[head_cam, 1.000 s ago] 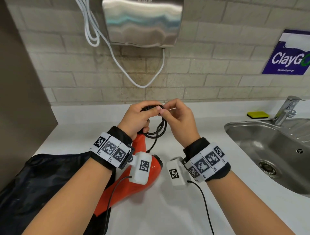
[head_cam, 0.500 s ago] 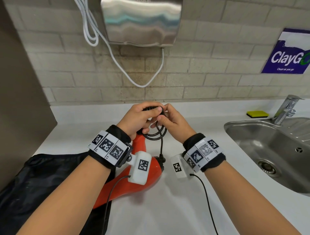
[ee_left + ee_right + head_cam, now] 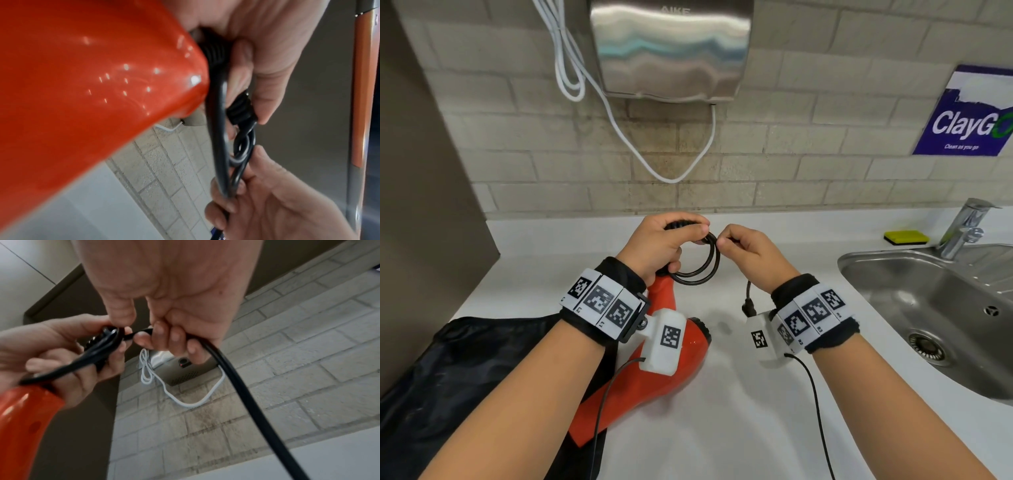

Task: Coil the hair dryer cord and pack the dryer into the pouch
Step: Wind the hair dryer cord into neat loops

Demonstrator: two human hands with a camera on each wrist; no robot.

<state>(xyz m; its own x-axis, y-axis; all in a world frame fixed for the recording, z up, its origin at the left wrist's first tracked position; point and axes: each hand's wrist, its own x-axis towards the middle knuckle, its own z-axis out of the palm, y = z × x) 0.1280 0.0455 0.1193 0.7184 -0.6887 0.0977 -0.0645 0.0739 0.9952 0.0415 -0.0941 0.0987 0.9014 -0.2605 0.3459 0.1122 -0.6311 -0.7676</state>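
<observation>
The orange hair dryer (image 3: 681,353) lies on the white counter (image 3: 722,428), its nozzle end over the black pouch (image 3: 465,373) at the lower left. My left hand (image 3: 667,240) grips the handle end and pinches the small black cord coil (image 3: 700,265) against it. My right hand (image 3: 743,246), just right of the coil, pinches the cord's free end; the plug (image 3: 749,306) dangles below that wrist. In the left wrist view the orange body (image 3: 92,81) fills the frame and the cord loops (image 3: 232,146) run between both hands. The right wrist view shows the cord (image 3: 236,378) passing through my curled right fingers (image 3: 174,335).
A steel sink (image 3: 935,308) with a tap (image 3: 962,229) lies to the right, a yellow sponge (image 3: 905,237) behind it. A metal hand dryer (image 3: 671,51) with a white cable (image 3: 671,174) hangs on the brick wall. A dark panel (image 3: 421,205) bounds the left side.
My right hand has drawn a little to the right of the coil, and the plug end now hangs under my right wrist. The left hand keeps its hold on the coil.
</observation>
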